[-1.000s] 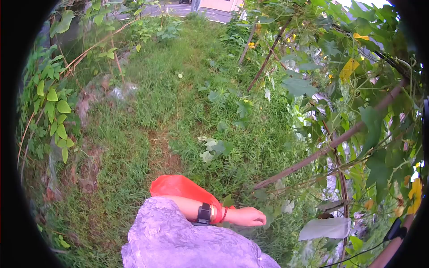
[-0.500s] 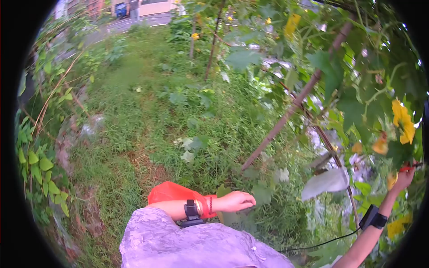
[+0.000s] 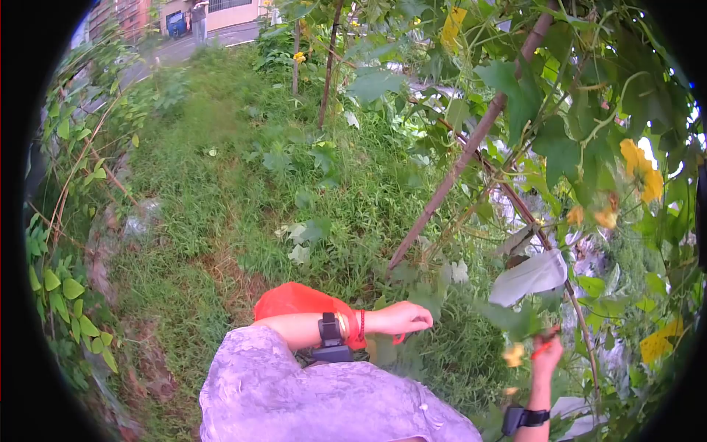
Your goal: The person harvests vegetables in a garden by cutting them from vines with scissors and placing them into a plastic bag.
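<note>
My left hand is in front of my body, its fingers curled inward. A red plastic bag hangs at my left wrist and forearm, and a thin red loop shows below the palm; whether the fingers hold it is unclear. My right hand, at lower right, is closed around a small red-handled tool, mostly hidden by the fingers and blurred. Just beside that hand are a yellow flower and a green leaf, whose attachment I cannot make out.
A slanting wooden pole and leafy vines with yellow flowers stand to the right. A whitish sheet hangs above my right hand. Grass covers the ground ahead. At the far end, a person stands by a road.
My right hand has come down and leftward from the vines at far right, the red-handled tool still in it and a yellow flower beside it. My left hand has shifted slightly right.
</note>
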`<state>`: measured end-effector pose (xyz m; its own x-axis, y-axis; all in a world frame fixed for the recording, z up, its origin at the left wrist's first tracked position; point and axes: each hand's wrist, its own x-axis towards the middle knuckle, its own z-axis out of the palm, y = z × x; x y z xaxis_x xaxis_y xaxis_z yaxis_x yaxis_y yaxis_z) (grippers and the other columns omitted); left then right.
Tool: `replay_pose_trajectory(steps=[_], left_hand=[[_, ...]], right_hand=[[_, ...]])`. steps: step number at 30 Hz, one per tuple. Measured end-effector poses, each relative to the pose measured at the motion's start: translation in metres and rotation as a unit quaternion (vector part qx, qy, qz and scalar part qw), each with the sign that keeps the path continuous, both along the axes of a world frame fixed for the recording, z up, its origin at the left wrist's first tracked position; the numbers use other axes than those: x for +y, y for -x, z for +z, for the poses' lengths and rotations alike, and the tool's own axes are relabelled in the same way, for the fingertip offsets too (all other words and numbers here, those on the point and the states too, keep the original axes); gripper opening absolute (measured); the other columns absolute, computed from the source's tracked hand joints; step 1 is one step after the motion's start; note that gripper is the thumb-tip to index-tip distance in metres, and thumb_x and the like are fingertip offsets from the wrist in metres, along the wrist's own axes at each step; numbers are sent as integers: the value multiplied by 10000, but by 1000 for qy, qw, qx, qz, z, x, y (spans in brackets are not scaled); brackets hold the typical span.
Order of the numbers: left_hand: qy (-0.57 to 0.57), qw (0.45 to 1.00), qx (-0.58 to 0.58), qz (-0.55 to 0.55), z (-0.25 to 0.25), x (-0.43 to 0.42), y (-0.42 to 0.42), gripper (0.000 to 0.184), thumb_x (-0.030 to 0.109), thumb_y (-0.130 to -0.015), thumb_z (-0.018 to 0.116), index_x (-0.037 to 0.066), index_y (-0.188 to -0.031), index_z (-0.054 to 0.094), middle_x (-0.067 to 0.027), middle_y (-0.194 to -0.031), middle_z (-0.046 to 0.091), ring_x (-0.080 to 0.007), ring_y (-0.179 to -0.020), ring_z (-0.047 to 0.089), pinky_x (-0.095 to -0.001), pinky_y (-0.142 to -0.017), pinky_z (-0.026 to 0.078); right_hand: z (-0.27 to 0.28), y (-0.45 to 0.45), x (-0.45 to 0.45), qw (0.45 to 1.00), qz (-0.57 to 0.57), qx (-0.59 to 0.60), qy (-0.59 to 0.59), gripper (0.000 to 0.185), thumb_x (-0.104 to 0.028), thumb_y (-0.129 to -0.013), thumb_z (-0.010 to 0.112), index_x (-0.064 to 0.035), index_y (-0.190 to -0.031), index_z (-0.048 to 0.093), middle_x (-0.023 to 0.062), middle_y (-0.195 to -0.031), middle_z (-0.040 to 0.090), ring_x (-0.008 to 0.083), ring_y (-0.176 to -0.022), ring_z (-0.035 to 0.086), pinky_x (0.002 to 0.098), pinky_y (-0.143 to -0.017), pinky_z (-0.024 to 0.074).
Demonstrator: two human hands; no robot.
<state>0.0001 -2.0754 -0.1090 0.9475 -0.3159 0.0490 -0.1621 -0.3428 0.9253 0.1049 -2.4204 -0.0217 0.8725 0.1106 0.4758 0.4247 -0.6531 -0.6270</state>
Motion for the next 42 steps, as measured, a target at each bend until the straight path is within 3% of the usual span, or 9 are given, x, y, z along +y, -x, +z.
replay_pose_trajectory(steps=[7, 12, 19, 23, 25, 28, 31, 37, 42], left_hand=[[-31, 996, -79, -13, 19, -14, -19, 215, 216, -829, 519, 50, -947, 588, -99, -843, 624, -225, -760, 596, -330, -689, 461], [2, 999, -4, -52, 24, -21, -34, 254, 265, -823, 538, 46, -936, 600, -67, -838, 632, -148, -759, 576, -298, -705, 456], [102, 989, 99, -37, 49, -48, -46, 625, 411, -865, 471, -26, -1281, 310, -153, -1302, 360, -227, -1212, 335, -316, -1012, 260], [272, 952, 139, -30, 57, -52, -52, 542, 372, -889, 435, -15, -1258, 351, -137, -1226, 442, -200, -1133, 418, -324, -967, 329], [301, 942, 144, -34, 58, -47, -51, 440, 323, -909, 404, -14, -1190, 422, -133, -1134, 509, -179, -1059, 473, -324, -934, 363], [384, 911, 150, 22, 57, -35, -52, 332, 287, -925, 359, 7, -1027, 506, -128, -1032, 556, -185, -958, 529, -334, -891, 389], [377, 921, 95, 13, 65, -37, -50, 325, 281, -928, 350, 11, -1016, 508, -114, -1003, 561, -172, -939, 531, -322, -869, 394], [284, 956, 9, 75, 70, -34, -50, 303, 278, -928, 357, 20, -965, 512, -75, -960, 556, -145, -936, 521, -288, -832, 397], [264, 957, 42, 115, 47, -28, -50, 281, 278, -928, 362, 46, -943, 519, -57, -930, 554, -133, -897, 518, -276, -804, 397]], right_hand=[[-104, 41, -19, 979, -6, 198, 40, 91, -39, -686, 625, -28, -744, 555, 12, -594, 535, 95, -564, 486, 251, -552, 417], [-114, 51, 7, 889, 79, 396, -215, 119, -27, -707, 610, -61, -799, 542, -40, -666, 502, 65, -563, 477, 199, -477, 392], [-63, 52, 103, 910, 185, 280, -243, 354, -91, -762, 600, -4, -1089, 495, 67, -955, 605, 133, -837, 568, 277, -735, 454], [-37, 70, 145, 977, 177, 122, -4, 399, -107, -726, 602, -27, -1102, 494, 146, -1022, 558, 304, -885, 565, 349, -770, 457], [-32, 78, 150, 978, 172, 115, -36, 328, -83, -726, 597, -20, -1041, 528, 142, -1014, 547, 309, -866, 556, 354, -755, 459], [-25, 81, 145, 974, 133, -178, -33, 221, -15, -719, 578, -27, -939, 561, 98, -948, 551, 254, -802, 552, 336, -686, 456], [-45, 86, 152, 957, 229, 70, -165, 196, -29, -699, 593, -30, -893, 569, 74, -904, 551, 249, -766, 545, 316, -640, 452], [-69, 106, 166, 980, 194, -8, 48, 789, -316, -585, 735, -31, -1215, 355, 145, -1077, 476, 305, -1003, 463, 385, -828, 390], [-118, 99, 159, 943, 279, 149, 102, 858, -185, -630, 717, -41, -1321, 230, 124, -998, 550, 249, -825, 566, 340, -736, 450]])
